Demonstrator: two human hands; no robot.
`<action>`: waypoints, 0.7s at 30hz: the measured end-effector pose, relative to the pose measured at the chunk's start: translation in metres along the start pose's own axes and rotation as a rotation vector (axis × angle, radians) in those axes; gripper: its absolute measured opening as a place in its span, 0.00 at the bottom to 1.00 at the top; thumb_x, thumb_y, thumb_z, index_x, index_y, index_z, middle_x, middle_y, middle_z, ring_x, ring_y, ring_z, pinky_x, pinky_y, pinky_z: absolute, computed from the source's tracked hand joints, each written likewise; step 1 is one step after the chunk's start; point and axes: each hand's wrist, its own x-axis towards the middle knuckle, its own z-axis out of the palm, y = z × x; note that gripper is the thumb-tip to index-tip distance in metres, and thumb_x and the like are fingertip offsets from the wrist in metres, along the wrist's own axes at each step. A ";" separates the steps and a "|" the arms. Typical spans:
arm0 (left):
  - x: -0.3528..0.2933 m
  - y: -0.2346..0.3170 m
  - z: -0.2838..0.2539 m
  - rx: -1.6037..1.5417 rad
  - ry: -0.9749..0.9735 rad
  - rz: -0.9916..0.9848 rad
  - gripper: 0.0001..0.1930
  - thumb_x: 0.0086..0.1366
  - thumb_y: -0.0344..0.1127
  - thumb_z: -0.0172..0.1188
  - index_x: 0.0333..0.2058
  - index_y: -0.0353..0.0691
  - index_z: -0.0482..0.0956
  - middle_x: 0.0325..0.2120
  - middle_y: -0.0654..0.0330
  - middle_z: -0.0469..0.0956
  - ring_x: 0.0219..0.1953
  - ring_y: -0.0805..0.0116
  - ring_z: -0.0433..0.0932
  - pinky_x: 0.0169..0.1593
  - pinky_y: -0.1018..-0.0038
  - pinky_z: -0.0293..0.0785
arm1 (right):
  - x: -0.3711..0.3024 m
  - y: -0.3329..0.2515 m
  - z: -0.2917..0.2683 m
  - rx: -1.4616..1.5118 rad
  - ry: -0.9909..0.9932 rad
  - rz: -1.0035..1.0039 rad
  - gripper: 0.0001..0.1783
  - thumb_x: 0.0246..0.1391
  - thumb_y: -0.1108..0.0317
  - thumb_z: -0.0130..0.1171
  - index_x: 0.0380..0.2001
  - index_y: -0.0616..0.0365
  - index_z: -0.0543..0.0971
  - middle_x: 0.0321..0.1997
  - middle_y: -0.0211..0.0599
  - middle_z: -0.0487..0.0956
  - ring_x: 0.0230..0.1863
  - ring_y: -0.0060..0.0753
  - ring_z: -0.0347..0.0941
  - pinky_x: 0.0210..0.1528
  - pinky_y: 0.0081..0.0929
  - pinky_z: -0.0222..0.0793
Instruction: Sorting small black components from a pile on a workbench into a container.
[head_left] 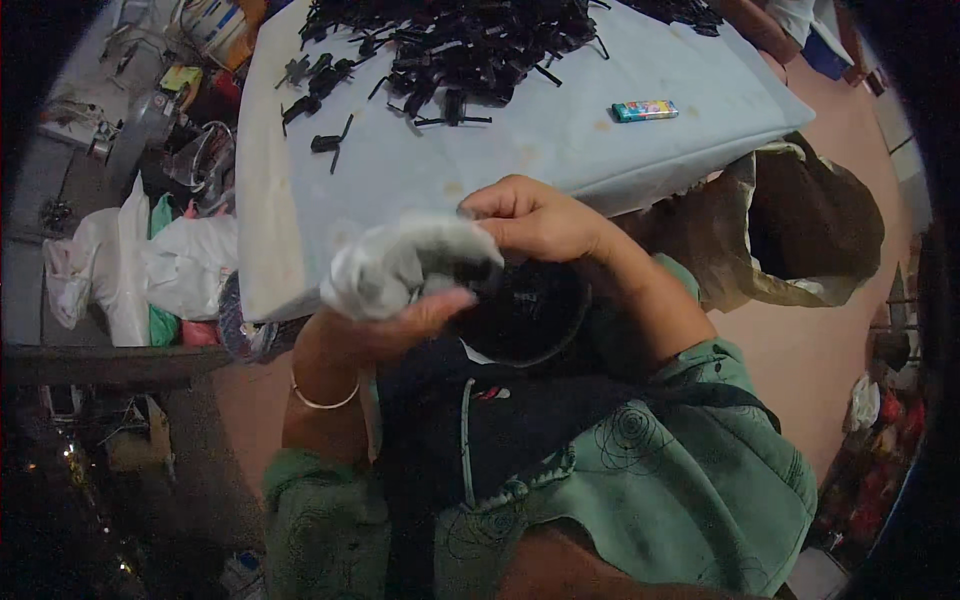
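Observation:
My left hand [420, 312] is raised over my lap, closed, with a bare thumb showing. A blurred white cloth [385, 265] lies over its fingers; whether it is worn like a glove or gripped loose I cannot tell. Just to the right, my right hand [535, 222] has its fingers bent in a pinch at the cloth's edge. A small dark piece [478, 270] shows between the hands, too blurred to name. Below them is a black round object [525, 315]. Beyond, black plastic parts [455, 108] with thin arms lie heaped on a pale-covered table [400, 170].
A teal, colourfully printed lighter [645, 111] lies on the table's right part. An open brown sack [740, 235] stands right of the table. White plastic bags [195, 265] and cluttered tools [200, 155] are at the left. Another person's arm [755, 28] reaches in at the far right.

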 end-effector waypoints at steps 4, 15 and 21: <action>0.011 -0.028 0.007 -0.202 0.557 -0.050 0.09 0.57 0.31 0.55 0.37 0.35 0.72 0.29 0.62 0.74 0.29 0.76 0.70 0.33 0.81 0.68 | 0.004 0.001 0.008 -0.342 0.470 -0.251 0.11 0.53 0.65 0.50 0.36 0.61 0.71 0.20 0.19 0.66 0.23 0.13 0.60 0.24 0.15 0.58; 0.018 -0.048 0.030 -0.233 0.658 -0.178 0.08 0.61 0.31 0.48 0.38 0.35 0.68 0.28 0.66 0.70 0.28 0.82 0.66 0.30 0.86 0.65 | 0.010 0.011 0.028 -0.950 0.822 -0.509 0.10 0.46 0.67 0.55 0.20 0.60 0.69 0.17 0.44 0.68 0.20 0.46 0.67 0.22 0.33 0.62; 0.017 -0.037 0.031 -0.092 0.582 -0.114 0.08 0.57 0.24 0.48 0.37 0.35 0.67 0.27 0.66 0.70 0.26 0.82 0.67 0.27 0.84 0.65 | 0.006 0.000 0.013 -0.619 0.591 -0.247 0.13 0.54 0.64 0.49 0.22 0.63 0.69 0.14 0.32 0.64 0.19 0.19 0.57 0.21 0.23 0.58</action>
